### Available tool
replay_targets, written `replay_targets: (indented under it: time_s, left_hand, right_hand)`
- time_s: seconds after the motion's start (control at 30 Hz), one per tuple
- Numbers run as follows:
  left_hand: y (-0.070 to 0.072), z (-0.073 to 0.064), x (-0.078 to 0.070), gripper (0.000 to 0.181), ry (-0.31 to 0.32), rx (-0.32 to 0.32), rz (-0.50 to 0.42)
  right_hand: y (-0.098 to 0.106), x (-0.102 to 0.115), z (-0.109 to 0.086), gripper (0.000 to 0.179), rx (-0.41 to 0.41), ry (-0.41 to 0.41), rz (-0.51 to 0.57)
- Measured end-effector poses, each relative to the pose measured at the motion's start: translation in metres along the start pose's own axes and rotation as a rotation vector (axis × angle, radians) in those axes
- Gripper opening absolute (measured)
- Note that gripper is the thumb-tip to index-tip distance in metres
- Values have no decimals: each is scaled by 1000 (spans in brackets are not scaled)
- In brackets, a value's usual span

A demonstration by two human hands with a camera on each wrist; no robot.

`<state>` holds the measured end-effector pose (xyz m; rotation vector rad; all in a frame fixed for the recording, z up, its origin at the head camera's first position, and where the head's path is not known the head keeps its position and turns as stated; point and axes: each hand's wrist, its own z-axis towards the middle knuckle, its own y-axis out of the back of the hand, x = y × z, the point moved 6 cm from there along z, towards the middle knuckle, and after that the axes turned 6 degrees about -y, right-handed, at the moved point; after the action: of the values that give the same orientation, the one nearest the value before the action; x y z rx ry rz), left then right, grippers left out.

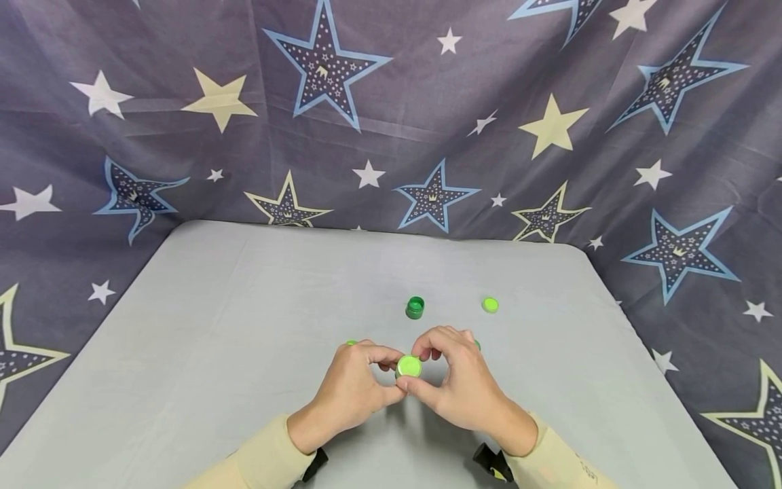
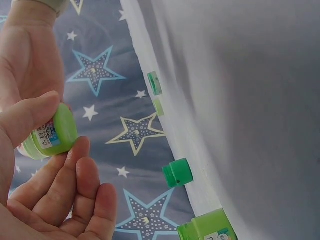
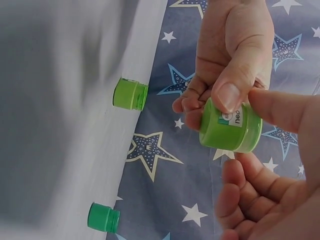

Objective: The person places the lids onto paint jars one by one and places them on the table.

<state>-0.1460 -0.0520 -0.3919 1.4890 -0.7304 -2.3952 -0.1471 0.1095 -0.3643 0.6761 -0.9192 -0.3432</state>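
Observation:
Between both hands, a small light green paint jar (image 1: pixel 408 367) is held upright above the table, its lid facing up. My left hand (image 1: pixel 349 388) grips the jar's labelled body, thumb on one side and fingers on the other, as the right wrist view shows. The thumb and fingertips of my right hand (image 1: pixel 466 382) pinch the jar near its lid (image 3: pixel 251 134). A printed label (image 2: pixel 48 134) shows on the side in the left wrist view. Whether the lid is tight or loose I cannot tell.
An open dark green jar (image 1: pixel 415 308) stands beyond the hands. Right of it lies a light green lid (image 1: pixel 491 305). Behind the left hand stands an open light green jar (image 3: pixel 127 94), and a green thing (image 1: pixel 477 345) is mostly hidden behind the right hand. Star-patterned cloth hangs behind the table.

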Motion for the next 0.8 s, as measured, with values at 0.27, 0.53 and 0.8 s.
replay_targets:
  time_s: [0.27,0.53,0.8]
  left_hand:
    - [0,0,0,27,1,-4,-3]
    - [0,0,0,27,2,9,-6]
    - [0,-1,0,25,9,11,5]
  right_hand:
    - [0,0,0,39,-18,-9,-23]
    - [3,4,1,40,15,24,-3]
    - [3,7,1,41,59,59,24]
